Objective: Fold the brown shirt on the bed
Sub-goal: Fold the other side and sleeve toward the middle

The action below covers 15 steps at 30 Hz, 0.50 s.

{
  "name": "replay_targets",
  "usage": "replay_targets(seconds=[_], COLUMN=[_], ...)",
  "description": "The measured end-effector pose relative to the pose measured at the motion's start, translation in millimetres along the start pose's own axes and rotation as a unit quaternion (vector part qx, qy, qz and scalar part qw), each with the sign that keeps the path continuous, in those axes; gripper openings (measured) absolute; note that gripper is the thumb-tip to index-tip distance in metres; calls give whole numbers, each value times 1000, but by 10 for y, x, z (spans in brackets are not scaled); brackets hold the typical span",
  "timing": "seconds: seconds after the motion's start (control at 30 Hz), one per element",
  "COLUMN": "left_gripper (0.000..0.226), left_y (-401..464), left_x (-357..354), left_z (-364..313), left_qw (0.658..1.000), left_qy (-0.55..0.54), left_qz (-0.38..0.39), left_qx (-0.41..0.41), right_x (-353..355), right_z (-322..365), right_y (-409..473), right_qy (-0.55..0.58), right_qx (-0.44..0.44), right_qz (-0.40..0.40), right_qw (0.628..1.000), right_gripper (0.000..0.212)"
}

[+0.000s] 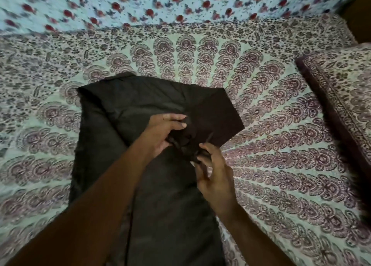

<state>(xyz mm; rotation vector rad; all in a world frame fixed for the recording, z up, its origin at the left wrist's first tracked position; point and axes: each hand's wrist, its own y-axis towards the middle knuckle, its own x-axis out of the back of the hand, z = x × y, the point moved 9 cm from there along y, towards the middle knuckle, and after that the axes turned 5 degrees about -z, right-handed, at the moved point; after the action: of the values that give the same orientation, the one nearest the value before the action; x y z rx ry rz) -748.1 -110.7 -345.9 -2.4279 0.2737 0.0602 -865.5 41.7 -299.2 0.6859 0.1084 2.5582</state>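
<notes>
On the bed (271, 125), a printed sheet with rows of purple-brown fan and flower motifs on a pale ground covers the whole lying surface. Behind it, along the far edge, hangs or lies a light blue cloth (180, 2) scattered with red roses; it is blurred. At the right edge a pillow (341, 88) in a matching purple-brown print with a dark border rests on the sheet, well apart from the hands. The light is dim and greenish.

The brown shirt (124, 109) lies in the middle of the bed, spread from the near edge of the view up toward the centre of the fan pattern, with one flap (218, 115) angled out to the right. Its cloth is bunched into a knot of folds between the two hands.

Both bare forearms reach in from the lower edge. The left hand (164, 133) lies over the shirt with its fingers (176, 117) stretched toward the right, the lower ones curled into the gathered cloth and gripping it. The right hand (214, 175) sits just below and to the right, back of the hand toward the camera, its fingers (203, 152) bent inward and pinching the same bunch of dark cloth from the other side. The two hands are close together, nearly touching across the folds.

The left forearm covers part of the shirt's lower half.
</notes>
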Motion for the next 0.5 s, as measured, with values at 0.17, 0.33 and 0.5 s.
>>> replay_targets(seconds=[0.17, 0.33, 0.5], left_gripper=[33, 37, 35], left_y=[-246, -428, -560], left_x=[780, 1392, 1798], left_z=[-158, -240, -315], left_qw=[996, 990, 986], left_qy=[-22, -33, -60], left_qz=[-40, -53, -52], left_qx=[-76, -125, -149], right_x=[-357, -593, -1246], right_z=[281, -39, -667], right_y=[-145, -124, -16], right_qy=[80, 129, 321], right_qx=[-24, -155, -488], right_qz=[-29, -127, -108], right_qw=[996, 971, 805], right_gripper=[53, 15, 38])
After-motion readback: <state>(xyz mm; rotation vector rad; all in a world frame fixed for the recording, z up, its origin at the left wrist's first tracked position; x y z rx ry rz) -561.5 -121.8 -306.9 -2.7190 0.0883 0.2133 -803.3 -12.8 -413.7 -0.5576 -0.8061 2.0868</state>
